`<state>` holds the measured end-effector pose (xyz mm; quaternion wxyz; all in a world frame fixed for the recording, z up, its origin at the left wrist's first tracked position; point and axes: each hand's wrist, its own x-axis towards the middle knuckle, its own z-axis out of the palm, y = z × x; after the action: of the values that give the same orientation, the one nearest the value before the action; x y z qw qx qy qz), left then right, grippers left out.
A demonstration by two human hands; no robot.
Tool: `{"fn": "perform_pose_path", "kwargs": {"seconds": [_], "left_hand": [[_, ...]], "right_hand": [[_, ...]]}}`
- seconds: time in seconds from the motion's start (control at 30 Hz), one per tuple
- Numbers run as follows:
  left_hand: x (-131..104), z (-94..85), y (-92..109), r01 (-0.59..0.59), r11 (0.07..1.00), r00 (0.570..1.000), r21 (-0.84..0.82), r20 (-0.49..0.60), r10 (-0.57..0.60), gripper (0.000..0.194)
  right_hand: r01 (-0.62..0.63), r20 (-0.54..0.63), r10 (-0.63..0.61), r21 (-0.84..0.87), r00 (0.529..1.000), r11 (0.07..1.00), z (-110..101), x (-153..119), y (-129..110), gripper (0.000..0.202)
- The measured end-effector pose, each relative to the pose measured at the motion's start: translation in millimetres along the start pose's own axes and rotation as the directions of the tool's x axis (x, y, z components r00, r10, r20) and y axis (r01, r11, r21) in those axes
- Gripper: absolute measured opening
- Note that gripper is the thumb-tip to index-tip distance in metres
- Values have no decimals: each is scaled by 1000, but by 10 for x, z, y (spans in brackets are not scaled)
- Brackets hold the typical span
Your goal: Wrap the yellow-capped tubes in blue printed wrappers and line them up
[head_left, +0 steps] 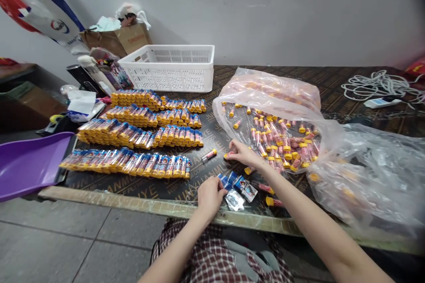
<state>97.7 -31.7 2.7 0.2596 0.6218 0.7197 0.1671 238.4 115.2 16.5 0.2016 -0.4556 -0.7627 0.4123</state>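
Note:
My left hand (210, 195) is closed near the table's front edge, its thumb and fingers pinching the edge of a blue printed wrapper (225, 180). More flat blue and silvery wrappers (246, 189) lie right beside it. Farther up, my right hand (244, 154) pinches a small yellow-capped tube (227, 155), mostly covered by the fingers. A lone clear tube with a yellow cap (209, 155) rests on the table between that hand and the rows. Several loose pink-filled tubes (265, 188) lie under my right forearm.
Rows of wrapped tubes (133, 163) are stacked on the left. An open plastic bag (265, 101) of yellow-capped tubes spreads at the right. Behind stand a white basket (172, 77) and paper bag (133, 40). A purple dustpan (29, 163) sits left; a white cable (378, 86) lies far right.

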Motion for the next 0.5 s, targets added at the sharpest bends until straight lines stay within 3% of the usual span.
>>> {"fn": "perform_pose_path", "kwargs": {"seconds": [0.1,0.2,0.33,0.5], "left_hand": [[-15,14,-16,4,1000,1000,-19,0,-4,7],[-28,11,-39,-18,1000,1000,-3,12,18,9],[-24,-10,-43,-30,1000,1000,4,-9,30,6],[-53,-59,-29,-75,995,994,-62,-89,69,6]], "right_hand": [[-43,-54,64,319,996,947,-65,-223,53,40],[-49,-71,107,566,992,823,-128,-465,46,51],[-34,-84,146,746,986,665,-194,-767,-33,46],[-154,68,226,908,972,390,-152,-1150,-181,33]]}}
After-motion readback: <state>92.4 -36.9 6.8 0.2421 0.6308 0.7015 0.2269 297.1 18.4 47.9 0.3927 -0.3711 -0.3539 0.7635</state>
